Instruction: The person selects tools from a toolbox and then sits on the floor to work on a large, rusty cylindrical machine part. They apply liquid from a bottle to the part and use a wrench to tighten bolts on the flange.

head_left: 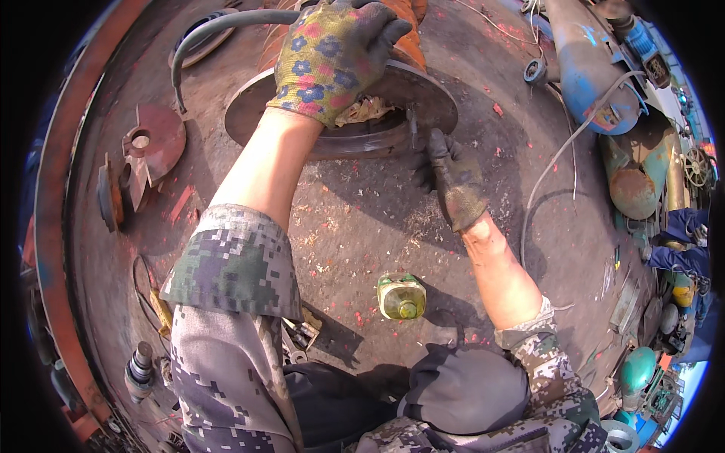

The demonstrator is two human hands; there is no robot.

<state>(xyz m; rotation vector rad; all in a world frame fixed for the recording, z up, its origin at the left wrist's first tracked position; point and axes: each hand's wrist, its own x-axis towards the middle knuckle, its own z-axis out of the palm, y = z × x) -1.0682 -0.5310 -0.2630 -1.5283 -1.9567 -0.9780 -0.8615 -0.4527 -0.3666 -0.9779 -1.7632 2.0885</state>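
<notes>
Dark brown-grey, scuffed floor (355, 198), strewn with red flecks (498, 110) and pale debris (325, 267). Far centre: a broad, round, dark-metal flange (249, 113). Far left: a flat, rust-red metal disc (166, 143) with a round hole. Near left: a slim yellow-handled tool (160, 310). Near centre: a translucent green plastic bottle (402, 298). Right: a thin grey cable (525, 219), running in a long curve toward the far side.

A worn brown floor (347, 234), flecked with red and strewn with pale scraps, spreads beneath both hands (332, 60). A rusty red beam (54, 196) borders it well to their left. Strong light falls across it, leaving a dark shadow (385, 190) just left of the right hand (455, 180).
</notes>
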